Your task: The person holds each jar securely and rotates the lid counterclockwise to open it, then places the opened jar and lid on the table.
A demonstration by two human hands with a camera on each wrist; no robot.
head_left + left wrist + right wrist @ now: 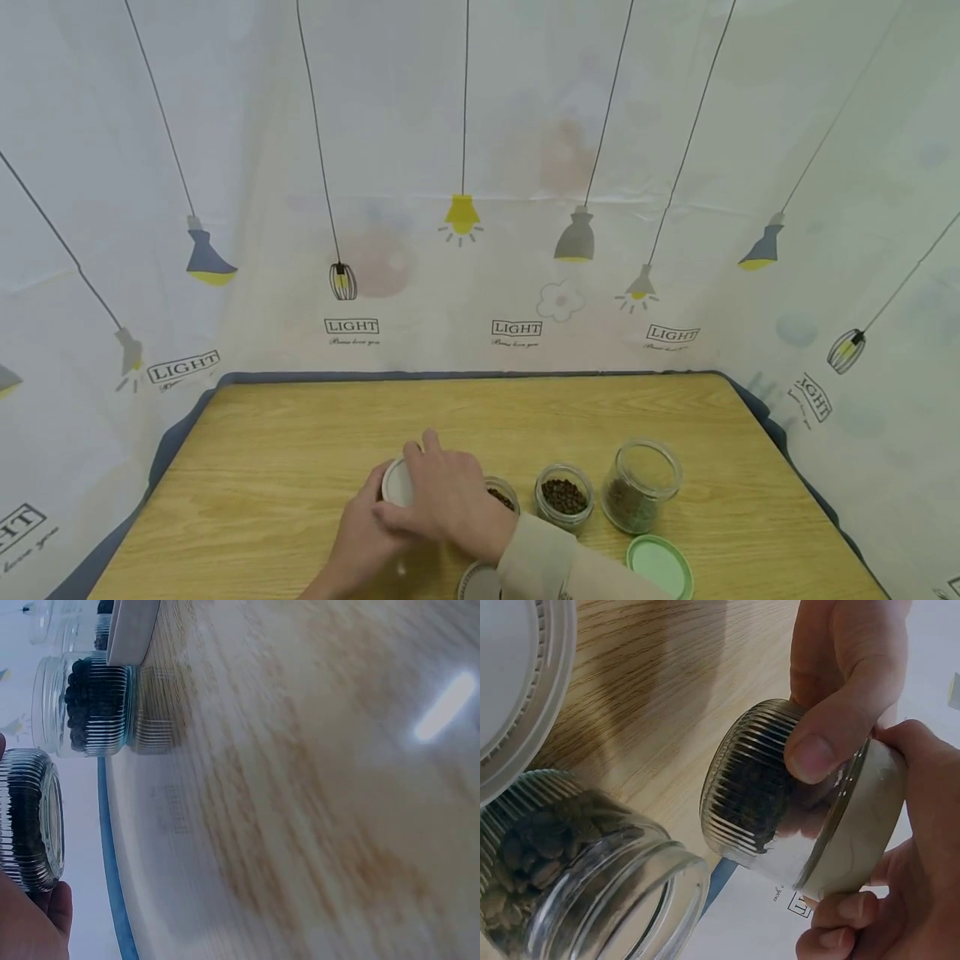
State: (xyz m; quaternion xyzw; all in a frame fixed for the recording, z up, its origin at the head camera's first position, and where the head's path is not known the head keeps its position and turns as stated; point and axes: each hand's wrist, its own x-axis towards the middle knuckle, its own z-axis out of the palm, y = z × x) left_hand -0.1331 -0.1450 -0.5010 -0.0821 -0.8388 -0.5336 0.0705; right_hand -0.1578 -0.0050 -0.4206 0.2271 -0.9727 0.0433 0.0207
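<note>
My left hand [367,529] grips a small ribbed glass jar [742,787] with dark contents, held up off the table and tilted. In the right wrist view its thumb presses on the glass. Over the jar's mouth sits an off-white lid [397,483], and my right hand [450,500] holds it with curled fingers. Close by, partly behind the right hand, stands an uncovered glass jar [502,493] of dark beans. The left wrist view catches only part of the left hand and the held jar.
To the right are another uncovered jar [564,497] of dark beans and a taller glass jar [641,487], partly filled. A green lid [660,568] lies in front of them. A whitish lid [480,582] is partly under the right sleeve. Printed cloth surrounds the wooden table [300,425].
</note>
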